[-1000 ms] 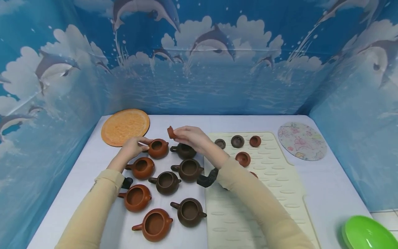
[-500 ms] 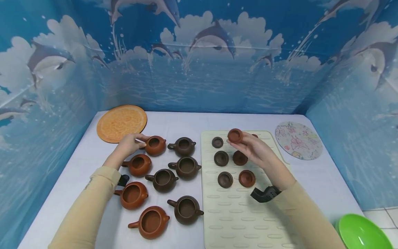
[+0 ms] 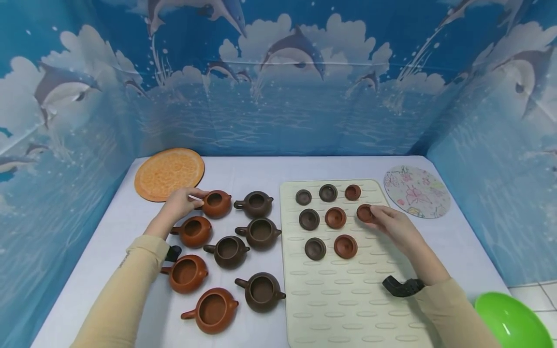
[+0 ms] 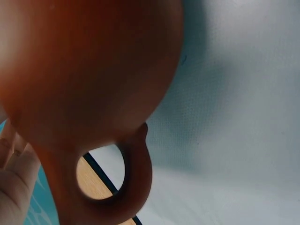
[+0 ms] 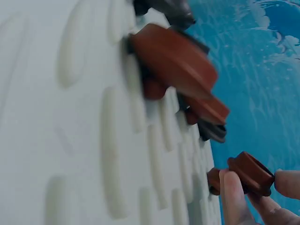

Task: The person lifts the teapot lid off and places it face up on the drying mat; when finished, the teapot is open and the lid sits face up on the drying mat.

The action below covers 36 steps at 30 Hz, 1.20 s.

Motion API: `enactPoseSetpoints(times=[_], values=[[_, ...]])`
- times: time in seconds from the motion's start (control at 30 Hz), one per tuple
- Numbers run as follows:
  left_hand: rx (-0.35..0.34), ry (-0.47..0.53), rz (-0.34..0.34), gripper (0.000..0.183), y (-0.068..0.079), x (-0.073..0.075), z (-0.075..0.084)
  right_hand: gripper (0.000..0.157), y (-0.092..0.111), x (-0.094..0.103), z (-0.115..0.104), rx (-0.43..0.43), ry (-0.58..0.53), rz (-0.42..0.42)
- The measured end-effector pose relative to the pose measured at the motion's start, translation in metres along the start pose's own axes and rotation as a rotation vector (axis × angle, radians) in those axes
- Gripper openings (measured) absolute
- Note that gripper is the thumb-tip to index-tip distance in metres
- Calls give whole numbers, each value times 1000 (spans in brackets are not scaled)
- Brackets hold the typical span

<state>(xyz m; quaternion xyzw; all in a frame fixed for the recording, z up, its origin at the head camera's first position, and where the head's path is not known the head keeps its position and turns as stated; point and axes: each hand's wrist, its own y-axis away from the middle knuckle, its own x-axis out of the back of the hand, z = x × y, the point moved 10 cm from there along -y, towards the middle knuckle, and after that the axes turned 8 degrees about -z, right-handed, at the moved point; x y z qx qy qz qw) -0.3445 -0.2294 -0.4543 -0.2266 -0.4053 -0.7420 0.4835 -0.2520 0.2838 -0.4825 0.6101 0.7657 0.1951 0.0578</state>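
My left hand (image 3: 178, 205) pinches the handle of the farthest reddish-brown teapot (image 3: 217, 203), which is lidless and on the white cloth. A reddish-brown teapot (image 4: 89, 70) fills much of the left wrist view, its looped handle in front and part of the hand behind. Over the right side of the cream mat (image 3: 339, 309), my right hand (image 3: 396, 227) holds a reddish-brown teapot lid (image 3: 364, 213) between thumb and fingers. Right beside it, reddish lids (image 3: 335, 218) and dark brown lids (image 3: 309, 219) lie in rows, hollow side up.
Several more open teapots, reddish (image 3: 184, 273) and dark brown (image 3: 262, 291), stand left of the mat. An orange round mat (image 3: 169, 174) is at the back left, a patterned round mat (image 3: 417, 191) at the back right. A green bowl (image 3: 513, 321) sits at the front right corner.
My right hand has carried the lid from above the teapots rightward, then lowered it near the mat's right side. The left hand has kept its place at the far teapot.
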Motion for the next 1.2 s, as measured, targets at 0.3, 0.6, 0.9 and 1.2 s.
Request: enactPoseSetpoints(times=[0.3, 0.6, 0.9, 1.2], values=[[-11, -4, 0, 36, -4, -3, -2, 63, -4, 5, 6, -53, 391, 116], [-6, -4, -3, 37, -2, -3, -3, 59, -8, 8, 10, -75, 469, 181], [20, 6, -3, 38, 2, -2, -6, 54, -10, 8, 12, -93, 432, 191], [-24, -63, -75, 38, 3, 1, 0, 61, -9, 15, -5, -57, 466, 155]])
